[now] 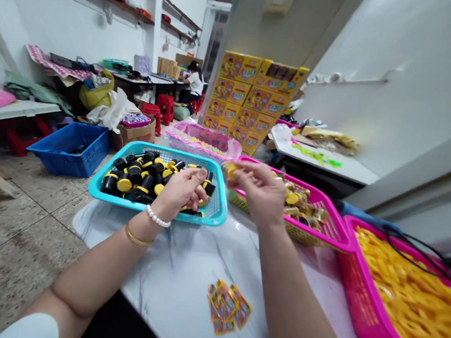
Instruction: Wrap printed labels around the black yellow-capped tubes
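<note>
My left hand [182,190], with a pearl bracelet at the wrist, is over the near right part of a turquoise basket [128,202]. Its fingers are curled in; whatever they hold, if anything, is hidden. Black and yellow plastic cylinders [146,168] fill the basket. My right hand [261,190] is raised at the left end of a pink basket [338,236], pinching a small yellow piece [232,170], blurred by motion. In that pink basket lie clear, gold-tinted plastic pieces [305,205] with some yellow ones. Small printed cards [227,306] lie loosely piled on the white marbled table [184,281].
At right stands a pink basket [361,286] of yellow plastic parts, a dark cable across it. Stacked yellow printed boxes [251,100] rise behind the baskets. A pink-lined basket [204,135] and a blue crate [73,148] stand farther off. A person [194,82] sits at a far table.
</note>
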A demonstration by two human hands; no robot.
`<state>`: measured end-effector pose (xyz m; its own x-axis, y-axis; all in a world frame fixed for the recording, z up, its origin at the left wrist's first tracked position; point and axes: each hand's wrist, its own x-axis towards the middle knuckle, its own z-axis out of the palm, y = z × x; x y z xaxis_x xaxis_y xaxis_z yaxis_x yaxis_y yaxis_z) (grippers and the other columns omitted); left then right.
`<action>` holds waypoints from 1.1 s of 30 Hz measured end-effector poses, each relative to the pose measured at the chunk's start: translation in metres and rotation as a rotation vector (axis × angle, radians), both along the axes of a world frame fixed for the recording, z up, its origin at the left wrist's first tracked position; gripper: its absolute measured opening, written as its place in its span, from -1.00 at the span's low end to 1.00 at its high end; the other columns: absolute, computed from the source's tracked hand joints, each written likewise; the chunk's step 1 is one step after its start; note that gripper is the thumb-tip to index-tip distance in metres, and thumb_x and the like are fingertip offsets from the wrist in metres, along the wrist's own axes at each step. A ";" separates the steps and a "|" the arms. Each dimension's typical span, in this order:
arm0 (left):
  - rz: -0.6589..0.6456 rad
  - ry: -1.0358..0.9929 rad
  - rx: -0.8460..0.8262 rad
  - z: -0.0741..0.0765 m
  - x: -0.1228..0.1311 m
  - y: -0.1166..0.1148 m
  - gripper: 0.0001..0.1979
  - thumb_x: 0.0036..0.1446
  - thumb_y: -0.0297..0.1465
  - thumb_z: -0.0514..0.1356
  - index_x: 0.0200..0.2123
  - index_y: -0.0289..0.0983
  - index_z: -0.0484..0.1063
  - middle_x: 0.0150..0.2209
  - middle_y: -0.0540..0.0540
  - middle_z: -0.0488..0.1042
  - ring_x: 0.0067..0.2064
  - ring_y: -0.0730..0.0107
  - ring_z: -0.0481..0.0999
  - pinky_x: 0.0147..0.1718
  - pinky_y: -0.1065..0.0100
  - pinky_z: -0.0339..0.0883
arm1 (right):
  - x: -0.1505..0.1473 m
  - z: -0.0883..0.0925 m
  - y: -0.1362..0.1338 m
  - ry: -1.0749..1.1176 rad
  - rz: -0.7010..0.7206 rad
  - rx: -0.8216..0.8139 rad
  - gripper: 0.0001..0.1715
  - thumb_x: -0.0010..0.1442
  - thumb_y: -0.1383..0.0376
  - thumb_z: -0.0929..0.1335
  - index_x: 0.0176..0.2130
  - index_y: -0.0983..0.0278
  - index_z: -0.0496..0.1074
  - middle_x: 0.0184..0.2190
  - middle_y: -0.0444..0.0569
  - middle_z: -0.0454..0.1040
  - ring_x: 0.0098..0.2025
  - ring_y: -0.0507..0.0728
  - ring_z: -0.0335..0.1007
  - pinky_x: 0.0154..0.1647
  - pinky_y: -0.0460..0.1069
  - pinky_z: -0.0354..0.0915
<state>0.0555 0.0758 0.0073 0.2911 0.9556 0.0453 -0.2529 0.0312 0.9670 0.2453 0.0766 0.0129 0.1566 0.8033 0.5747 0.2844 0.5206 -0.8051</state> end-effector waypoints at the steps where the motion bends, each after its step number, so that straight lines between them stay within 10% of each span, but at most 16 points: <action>1: 0.060 0.007 0.083 -0.001 0.002 -0.008 -0.40 0.00 0.10 0.32 -0.15 -0.31 0.42 -0.58 0.02 0.49 -0.70 0.58 0.31 -0.71 0.52 0.13 | 0.014 0.003 0.002 -0.044 -0.154 0.028 -0.56 0.11 0.12 0.49 -0.01 0.18 0.56 -0.20 -0.03 0.50 -0.41 0.07 0.52 -0.34 0.05 0.54; 5: 0.117 0.284 0.368 -0.021 0.006 -0.058 -0.72 0.19 -0.15 0.28 -0.29 -0.28 0.51 -0.53 0.01 0.46 -0.56 0.53 0.37 -0.54 0.47 0.26 | 0.057 0.012 0.003 -0.455 -0.595 0.049 -0.62 0.12 0.18 0.48 -0.08 0.30 0.59 -0.27 0.05 0.60 -0.21 0.24 0.55 -0.08 0.21 0.46; 10: -0.251 0.826 0.549 -0.072 0.009 -0.111 -0.90 0.13 -0.38 0.33 -0.26 -0.23 0.62 -0.35 -0.07 0.53 -0.40 0.41 0.47 -0.36 0.38 0.33 | 0.044 0.013 0.004 -0.613 -0.392 0.021 -0.69 0.30 0.14 0.36 -0.15 0.31 0.60 -0.23 0.02 0.63 -0.12 0.20 0.54 0.02 0.14 0.37; 15: -0.320 1.016 0.606 -0.089 0.018 -0.126 -0.82 0.22 -0.49 0.19 -0.36 -0.20 0.60 -0.34 -0.07 0.49 -0.32 0.37 0.51 -0.32 0.38 0.36 | 0.017 0.012 0.001 -0.664 -0.309 0.094 -0.83 0.26 0.28 0.39 -0.24 0.26 0.62 -0.28 -0.01 0.63 -0.14 0.22 0.53 0.02 0.13 0.35; 21: -0.085 0.861 0.735 -0.080 0.012 -0.119 -0.79 0.14 -0.60 0.19 -0.39 -0.21 0.56 -0.37 -0.04 0.46 -0.39 0.44 0.52 -0.42 0.47 0.38 | 0.004 0.012 -0.004 -0.553 -0.161 -0.083 -0.71 0.25 0.17 0.40 -0.42 0.24 0.62 -0.44 0.02 0.61 -0.34 0.17 0.51 -0.18 0.05 0.35; 28: 0.491 0.808 1.122 -0.013 -0.034 -0.083 -0.85 0.24 -0.52 0.21 -0.29 -0.24 0.58 -0.10 -0.16 0.41 -0.25 0.42 0.49 -0.24 0.37 0.48 | -0.021 0.016 -0.019 -0.260 0.350 -0.429 -0.11 0.16 -0.37 0.22 -0.47 0.34 0.61 -0.60 0.05 0.56 -0.58 0.08 0.48 -0.60 -0.09 0.33; 33: 0.586 0.872 1.194 0.001 -0.044 -0.059 -0.82 0.26 -0.52 0.17 -0.30 -0.24 0.59 -0.08 -0.18 0.43 -0.20 0.36 0.47 -0.26 0.33 0.48 | -0.050 0.017 -0.029 -0.121 0.639 -0.570 -0.38 -0.01 -0.22 0.46 -0.50 0.31 0.57 -0.55 -0.03 0.57 -0.55 0.03 0.44 -0.61 -0.13 0.36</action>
